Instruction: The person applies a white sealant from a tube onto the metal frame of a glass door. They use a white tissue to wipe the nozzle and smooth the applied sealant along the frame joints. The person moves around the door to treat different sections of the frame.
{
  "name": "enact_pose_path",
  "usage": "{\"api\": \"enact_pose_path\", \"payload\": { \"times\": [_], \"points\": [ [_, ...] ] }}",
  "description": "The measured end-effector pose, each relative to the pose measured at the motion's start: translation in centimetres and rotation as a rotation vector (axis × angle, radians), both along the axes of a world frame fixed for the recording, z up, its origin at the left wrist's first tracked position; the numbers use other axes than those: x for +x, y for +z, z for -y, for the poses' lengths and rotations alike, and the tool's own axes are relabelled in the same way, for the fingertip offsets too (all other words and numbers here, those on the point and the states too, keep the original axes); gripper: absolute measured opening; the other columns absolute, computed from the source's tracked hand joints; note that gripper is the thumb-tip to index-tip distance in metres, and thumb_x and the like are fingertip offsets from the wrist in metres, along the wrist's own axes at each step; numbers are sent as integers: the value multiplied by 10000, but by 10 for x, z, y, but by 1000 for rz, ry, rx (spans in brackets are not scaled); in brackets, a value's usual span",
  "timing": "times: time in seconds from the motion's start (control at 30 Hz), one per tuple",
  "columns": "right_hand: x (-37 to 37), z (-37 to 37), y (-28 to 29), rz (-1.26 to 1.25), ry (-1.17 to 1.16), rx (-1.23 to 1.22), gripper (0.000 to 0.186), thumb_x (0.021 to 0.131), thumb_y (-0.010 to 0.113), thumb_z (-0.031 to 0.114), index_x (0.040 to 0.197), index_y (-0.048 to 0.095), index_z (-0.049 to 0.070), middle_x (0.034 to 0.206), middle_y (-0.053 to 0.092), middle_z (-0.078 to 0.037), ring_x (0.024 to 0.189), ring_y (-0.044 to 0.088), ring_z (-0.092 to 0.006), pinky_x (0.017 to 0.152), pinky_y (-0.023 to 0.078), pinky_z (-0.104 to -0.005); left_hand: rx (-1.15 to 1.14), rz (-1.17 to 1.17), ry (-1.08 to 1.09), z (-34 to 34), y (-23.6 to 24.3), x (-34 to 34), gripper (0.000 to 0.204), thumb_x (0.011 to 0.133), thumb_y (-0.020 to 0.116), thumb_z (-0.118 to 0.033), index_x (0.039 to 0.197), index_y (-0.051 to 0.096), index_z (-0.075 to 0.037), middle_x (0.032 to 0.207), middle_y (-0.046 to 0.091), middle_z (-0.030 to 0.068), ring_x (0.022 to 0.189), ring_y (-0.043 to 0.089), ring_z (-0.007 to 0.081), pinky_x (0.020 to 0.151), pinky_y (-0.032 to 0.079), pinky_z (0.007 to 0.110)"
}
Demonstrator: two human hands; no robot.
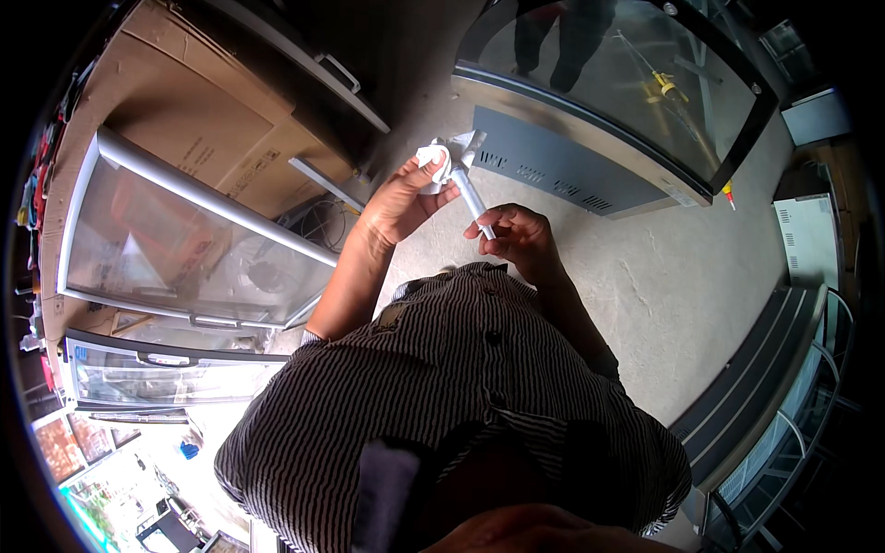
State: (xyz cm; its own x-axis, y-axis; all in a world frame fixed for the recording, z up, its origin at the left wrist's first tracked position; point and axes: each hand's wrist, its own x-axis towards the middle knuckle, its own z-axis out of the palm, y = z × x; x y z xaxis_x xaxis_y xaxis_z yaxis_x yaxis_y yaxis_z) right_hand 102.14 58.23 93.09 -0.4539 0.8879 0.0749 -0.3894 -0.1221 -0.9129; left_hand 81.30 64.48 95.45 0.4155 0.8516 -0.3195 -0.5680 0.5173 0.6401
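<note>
My left hand [398,205] is closed around a crumpled white tissue or cloth [447,158], pinched under the thumb. A slim pale tube [472,201] slants from this white bundle down toward my right hand [522,241]. The fingertips of my right hand pinch the tube's lower end. Where the tube's upper end meets the crumpled material, folds hide it. Both hands are raised in front of my striped shirt [461,341], above the concrete floor.
At upper right stands a glass-fronted cabinet [572,170] with a dark vented panel; a yellow-handled tool [666,88] shows near its glass. Cardboard boxes [198,106] and a white-framed glass door [207,198] are at left. A dark slatted unit [751,369] stands at lower right.
</note>
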Motion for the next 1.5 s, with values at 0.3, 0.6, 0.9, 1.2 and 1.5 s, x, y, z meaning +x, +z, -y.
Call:
{"api": "enact_pose_path", "payload": {
  "times": [0.3,0.6,0.9,1.2,1.5],
  "points": [
    [-7,5,2,119,-48,106,254,766,715,-1,997,616,38,956,666,-104,805,605,-97,713,486,-239,10,90,-22,-2,-15,-6,325,833,711,-236,1097,584,-95,1037,626,46,1034,600,269,971,488,400],
    [-15,10,3,209,-126,227,258,761,708,-39,996,623,26,913,660,-60,721,581,-78,731,515,-262,14,150,-58,2,-13,-2,326,880,656,-263,1132,547,-88,1042,634,70,982,628,255,897,515,350],
    [-14,13,2,174,-124,178,251,759,705,-47,975,604,30,908,644,-65,775,600,-101,743,510,-266,43,239,-100,0,-19,-3,357,885,644,-206,1180,521,-46,1092,615,111,1048,607,298,945,502,376],
    [-10,11,1,138,-112,144,240,767,707,-49,959,590,35,915,649,-63,789,612,-107,745,511,-268,69,146,-117,0,-23,-6,361,869,655,-127,1195,524,-48,1099,632,95,1056,612,241,970,482,359],
    [-7,10,-2,138,-81,124,206,790,707,-18,945,583,38,894,652,-63,804,637,-113,749,521,-266,37,155,-161,-3,-19,-3,317,831,710,-187,1115,592,-110,999,669,25,949,631,164,917,467,325]
  ]
}}
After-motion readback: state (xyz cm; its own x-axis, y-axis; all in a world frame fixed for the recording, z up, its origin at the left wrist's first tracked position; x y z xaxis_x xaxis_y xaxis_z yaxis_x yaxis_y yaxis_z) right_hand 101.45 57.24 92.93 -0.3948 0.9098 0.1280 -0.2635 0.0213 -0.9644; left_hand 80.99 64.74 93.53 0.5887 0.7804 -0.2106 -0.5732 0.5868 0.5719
